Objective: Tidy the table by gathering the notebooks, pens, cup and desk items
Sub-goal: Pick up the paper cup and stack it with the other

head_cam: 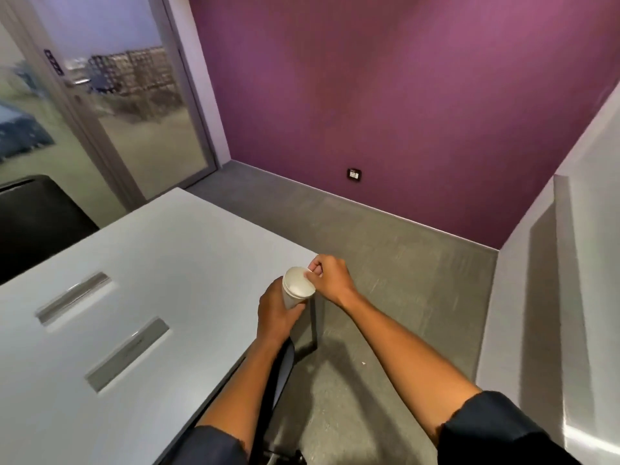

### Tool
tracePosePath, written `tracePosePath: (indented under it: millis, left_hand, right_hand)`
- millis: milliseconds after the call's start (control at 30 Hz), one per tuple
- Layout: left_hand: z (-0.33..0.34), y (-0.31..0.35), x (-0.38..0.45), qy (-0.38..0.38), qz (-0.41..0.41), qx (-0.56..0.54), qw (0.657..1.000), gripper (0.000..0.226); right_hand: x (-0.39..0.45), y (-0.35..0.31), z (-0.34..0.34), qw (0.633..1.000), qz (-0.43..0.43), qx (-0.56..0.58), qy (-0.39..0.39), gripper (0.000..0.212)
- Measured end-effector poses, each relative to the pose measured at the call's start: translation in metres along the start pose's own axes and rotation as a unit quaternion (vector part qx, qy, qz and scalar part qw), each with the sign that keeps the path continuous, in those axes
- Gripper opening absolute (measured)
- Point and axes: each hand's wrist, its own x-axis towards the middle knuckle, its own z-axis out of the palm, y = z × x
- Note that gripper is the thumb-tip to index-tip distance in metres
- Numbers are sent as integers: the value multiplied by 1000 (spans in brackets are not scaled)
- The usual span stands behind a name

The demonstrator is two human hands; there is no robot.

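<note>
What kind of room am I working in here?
Most likely a small office meeting room: a long white table with flush cable hatches, a glass door onto a corridor, and a black chair pulled up at the far side.

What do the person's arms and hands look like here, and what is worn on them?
Both forearms are bare from the sleeves down. Dark, navy-looking sleeves end near the elbows, with slightly frayed edges. The left hand and right hand wear no gloves; no watch, ring or bracelet is visible.
</note>
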Motion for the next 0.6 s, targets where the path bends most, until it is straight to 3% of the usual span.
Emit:
tracePosePath:
  millis: [200, 600]
  left_hand:
    - [91, 31, 74, -61, 37, 0, 997, 55]
    - [248, 65, 279, -102, 18, -6, 995, 55]
  right_hand:
    - [58, 66, -67, 998, 56, -3, 43, 7]
    - [253, 160, -166, 991, 97, -50, 73, 7]
